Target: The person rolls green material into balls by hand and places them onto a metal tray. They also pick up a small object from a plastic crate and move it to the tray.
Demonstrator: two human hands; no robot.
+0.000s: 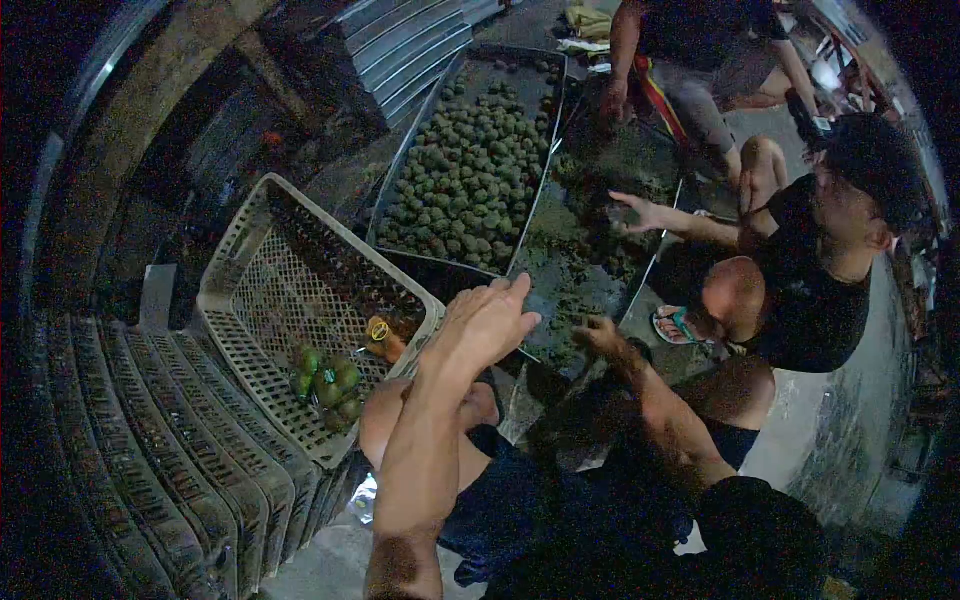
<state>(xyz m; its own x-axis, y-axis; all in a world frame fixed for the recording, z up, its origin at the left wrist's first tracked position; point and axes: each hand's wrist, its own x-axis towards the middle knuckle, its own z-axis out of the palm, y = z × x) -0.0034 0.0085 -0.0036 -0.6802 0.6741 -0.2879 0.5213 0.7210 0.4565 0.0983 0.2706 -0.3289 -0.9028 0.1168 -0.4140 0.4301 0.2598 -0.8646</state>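
Note:
My left hand (482, 325) is raised over the near end of the metal trays, its fingertips partly apart and nothing visible in it. Lower and to the right, my right hand (603, 343) is at the near edge of a tray of dark green, crumbly material (575, 235); its fingers are dim and blurred. Beside that tray stands a second metal tray holding many round, greenish-brown balls (470, 160). To the left of my left hand, a tilted plastic crate (320, 225) contains several green fruits (330, 380) and an orange-yellow object (382, 338).
Stacked plastic crates (170, 440) fill the lower left. A person in black (820, 270) crouches at the right, one hand (640, 212) over the crumbly material. Another person (690, 60) sits at the far end. Corrugated metal sheets (405, 50) stand behind the trays.

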